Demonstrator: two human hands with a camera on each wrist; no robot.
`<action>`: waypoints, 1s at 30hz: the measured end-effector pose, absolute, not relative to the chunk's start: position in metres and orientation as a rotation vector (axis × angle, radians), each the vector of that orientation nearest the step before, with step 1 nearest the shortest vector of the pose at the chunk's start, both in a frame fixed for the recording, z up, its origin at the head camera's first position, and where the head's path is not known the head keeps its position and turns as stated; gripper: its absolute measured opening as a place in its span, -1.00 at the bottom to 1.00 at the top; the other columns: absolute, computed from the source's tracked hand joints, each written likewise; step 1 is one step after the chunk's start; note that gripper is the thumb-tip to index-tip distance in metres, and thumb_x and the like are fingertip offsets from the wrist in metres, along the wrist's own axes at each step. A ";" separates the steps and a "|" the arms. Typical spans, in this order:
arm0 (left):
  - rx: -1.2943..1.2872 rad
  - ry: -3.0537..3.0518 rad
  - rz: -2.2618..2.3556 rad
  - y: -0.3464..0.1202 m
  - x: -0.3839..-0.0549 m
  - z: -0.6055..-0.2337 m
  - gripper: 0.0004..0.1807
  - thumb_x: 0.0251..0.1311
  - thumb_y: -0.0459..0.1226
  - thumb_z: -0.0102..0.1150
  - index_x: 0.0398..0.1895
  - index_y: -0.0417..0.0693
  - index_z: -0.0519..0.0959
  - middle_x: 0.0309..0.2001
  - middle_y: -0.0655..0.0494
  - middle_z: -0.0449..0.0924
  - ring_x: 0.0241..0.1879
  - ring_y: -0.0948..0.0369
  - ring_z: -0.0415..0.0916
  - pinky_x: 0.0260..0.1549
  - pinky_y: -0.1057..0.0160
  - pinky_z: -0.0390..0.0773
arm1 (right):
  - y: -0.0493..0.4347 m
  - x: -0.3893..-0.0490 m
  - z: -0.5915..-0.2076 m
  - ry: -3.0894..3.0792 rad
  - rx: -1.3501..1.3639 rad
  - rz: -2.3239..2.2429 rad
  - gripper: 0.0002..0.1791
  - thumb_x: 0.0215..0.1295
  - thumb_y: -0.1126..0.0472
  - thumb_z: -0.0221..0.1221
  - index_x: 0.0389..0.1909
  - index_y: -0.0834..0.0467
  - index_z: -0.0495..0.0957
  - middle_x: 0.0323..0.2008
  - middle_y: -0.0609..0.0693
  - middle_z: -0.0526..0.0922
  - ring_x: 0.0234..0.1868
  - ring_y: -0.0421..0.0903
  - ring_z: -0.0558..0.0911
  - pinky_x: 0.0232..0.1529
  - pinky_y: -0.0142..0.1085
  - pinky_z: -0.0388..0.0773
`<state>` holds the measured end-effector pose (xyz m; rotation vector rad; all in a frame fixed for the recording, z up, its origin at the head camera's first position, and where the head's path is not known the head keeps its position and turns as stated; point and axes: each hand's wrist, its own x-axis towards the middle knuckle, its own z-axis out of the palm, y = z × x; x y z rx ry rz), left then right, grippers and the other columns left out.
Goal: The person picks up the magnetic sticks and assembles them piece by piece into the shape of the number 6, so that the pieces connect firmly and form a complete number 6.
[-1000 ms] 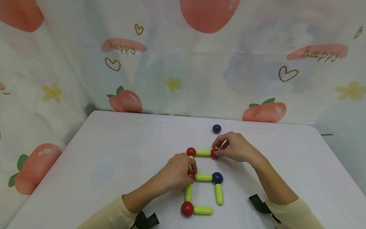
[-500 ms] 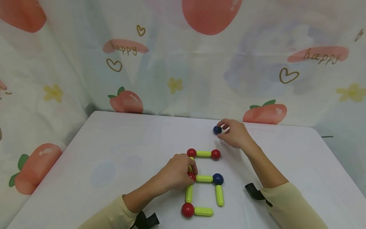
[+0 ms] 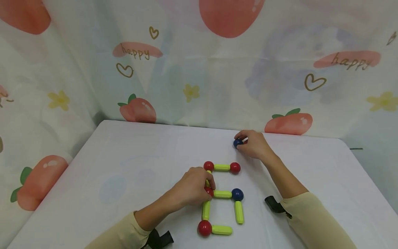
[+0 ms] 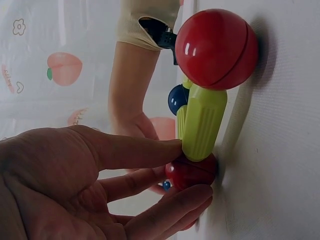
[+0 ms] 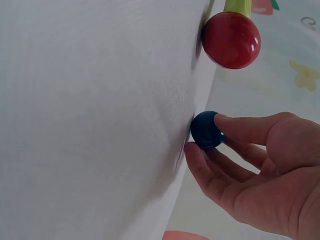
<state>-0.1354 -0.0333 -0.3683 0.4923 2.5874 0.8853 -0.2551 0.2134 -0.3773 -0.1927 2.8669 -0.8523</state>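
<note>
My left hand grips the middle red ball of a figure built from balls and yellow-green rods; thumb and fingers partly cover it. From that ball one rod runs right to a blue ball, and another rod runs down to the near red ball. Behind them, a rod links the far-left red ball with the far-right red ball. Near the table's back edge my right hand pinches a loose blue ball between thumb and fingers, at or just above the tabletop.
A rod extends toward me from the figure's blue ball. Another rod points right from the near red ball; the two rods' free ends are apart. The white table meets a printed curtain at the back.
My right hand has left the far-right red ball, reached back to the loose blue ball and taken hold of it. The left hand stays in place on the middle red ball.
</note>
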 end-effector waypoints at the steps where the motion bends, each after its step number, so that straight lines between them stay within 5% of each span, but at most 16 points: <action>1: 0.489 2.588 0.883 -0.033 -0.135 -0.368 -0.81 -0.03 -0.39 0.55 -0.33 -0.02 0.77 -0.27 0.10 0.56 -0.21 0.20 0.44 -0.47 0.37 0.59 | 0.213 -0.255 -0.378 2.866 -0.193 -0.859 -0.59 0.38 0.29 0.23 0.22 0.25 0.60 0.17 0.31 0.62 0.14 0.26 0.60 0.10 0.02 0.66; 14: 0.480 2.596 0.892 -0.035 -0.134 -0.369 -0.80 -0.04 -0.38 0.56 -0.32 -0.02 0.77 -0.26 0.09 0.58 -0.22 0.20 0.46 -0.46 0.36 0.62 | 0.214 -0.249 -0.377 2.862 -0.197 -0.890 -0.62 0.34 0.31 0.28 0.17 0.23 0.64 0.14 0.28 0.66 0.13 0.23 0.62 0.14 0.03 0.65; 30: 0.505 2.592 0.905 -0.035 -0.135 -0.369 -0.79 -0.04 -0.37 0.56 -0.30 -0.02 0.77 -0.28 0.11 0.59 -0.22 0.20 0.46 -0.46 0.36 0.61 | 0.227 -0.193 -0.347 2.910 -0.219 -0.954 -0.66 0.32 0.23 0.35 0.10 0.16 0.69 -0.06 0.14 0.78 0.04 0.16 0.71 -0.05 -0.02 0.71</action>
